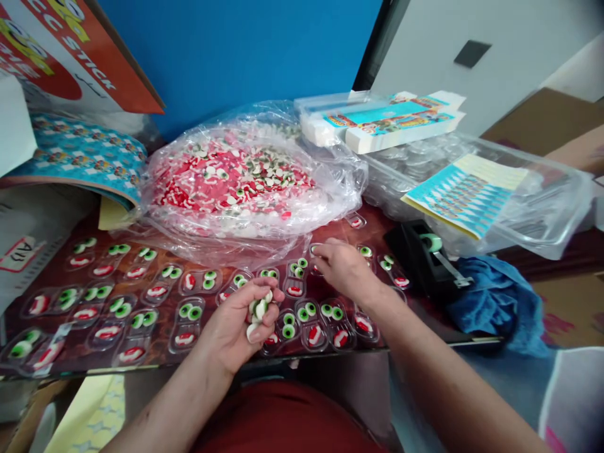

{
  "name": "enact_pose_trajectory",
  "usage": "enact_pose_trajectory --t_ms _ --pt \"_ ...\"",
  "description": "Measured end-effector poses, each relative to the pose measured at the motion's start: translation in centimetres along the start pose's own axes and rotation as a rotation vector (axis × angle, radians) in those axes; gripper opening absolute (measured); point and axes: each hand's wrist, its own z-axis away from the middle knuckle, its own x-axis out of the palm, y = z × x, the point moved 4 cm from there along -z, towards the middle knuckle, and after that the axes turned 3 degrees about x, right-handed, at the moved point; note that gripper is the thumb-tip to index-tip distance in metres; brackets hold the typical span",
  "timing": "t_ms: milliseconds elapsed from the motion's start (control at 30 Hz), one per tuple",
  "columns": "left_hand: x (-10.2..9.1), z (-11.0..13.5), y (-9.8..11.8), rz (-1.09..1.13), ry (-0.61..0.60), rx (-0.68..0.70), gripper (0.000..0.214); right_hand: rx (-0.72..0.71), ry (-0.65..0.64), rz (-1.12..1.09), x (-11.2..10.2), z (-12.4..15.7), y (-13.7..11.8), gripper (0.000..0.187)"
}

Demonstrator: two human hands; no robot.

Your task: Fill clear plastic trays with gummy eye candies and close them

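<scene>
My left hand is cupped shut on a handful of white and green eyeball candies, held just above the near row of small clear plastic cups. My right hand reaches forward with its fingers pinched over a cup at the far side; what the fingers hold is hidden. Many cups on the dark board hold green eyeball candies and red and white lip candies. Behind them lies a big clear bag full of loose red, white and green candies.
A black tape dispenser and a blue cloth lie to the right. Clear plastic packaging with a printed sticker sheet and printed boxes sit at the back right. Printed sheets and cardboard stand on the left.
</scene>
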Motion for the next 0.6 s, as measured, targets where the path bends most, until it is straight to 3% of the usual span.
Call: enact_pose_trajectory --t_ms 100,200,433,600 --pt "-0.4 0.2 -0.4 -0.009 0.018 -0.024 0.015 0.026 -0.056 0.026 1.4 -0.8 -2.1 0.02" --pt "-1.1 0.4 -0.2 0.001 0.04 -0.005 0.014 0.043 -0.081 0.013 1.9 -1.0 -2.4 0.016" --pt "-1.2 -0.1 0.3 0.027 0.048 -0.018 0.012 0.09 -0.031 -0.049 -1.1 -1.7 2.5 0.024" --pt "-0.9 0.0 0.6 0.005 0.036 0.006 0.013 0.065 -0.075 -0.015 0.0 -2.5 2.7 0.015"
